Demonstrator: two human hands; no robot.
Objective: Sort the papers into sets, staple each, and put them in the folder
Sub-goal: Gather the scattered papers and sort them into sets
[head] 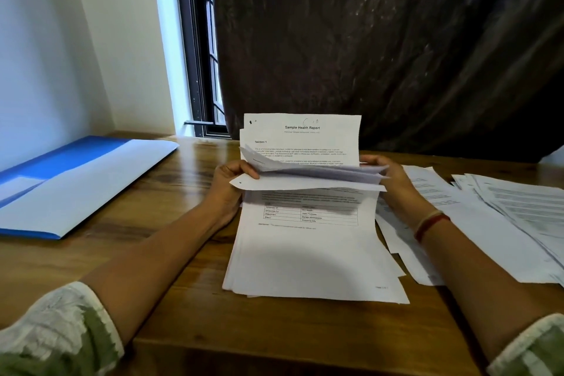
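Note:
A thick stack of printed papers (pixel 311 259) lies on the wooden table (pixel 171 253) in front of me. Its upper sheets are lifted and folded back; the raised top page (pixel 300 137) reads "Sample Health Report". My left hand (pixel 230 182) grips the left edge of the lifted sheets, thumb on top. My right hand (pixel 389 180) holds their right edge, fingers curled around the fanned pages. An open blue folder (pixel 76 180) with a white inner flap lies at the left of the table. No stapler is in view.
More loose printed sheets (pixel 488 217) are spread in overlapping piles to the right of the stack, reaching the frame's right edge. A dark plastic sheet (pixel 381 46) hangs behind the table, with a window frame (pixel 198 70) to its left.

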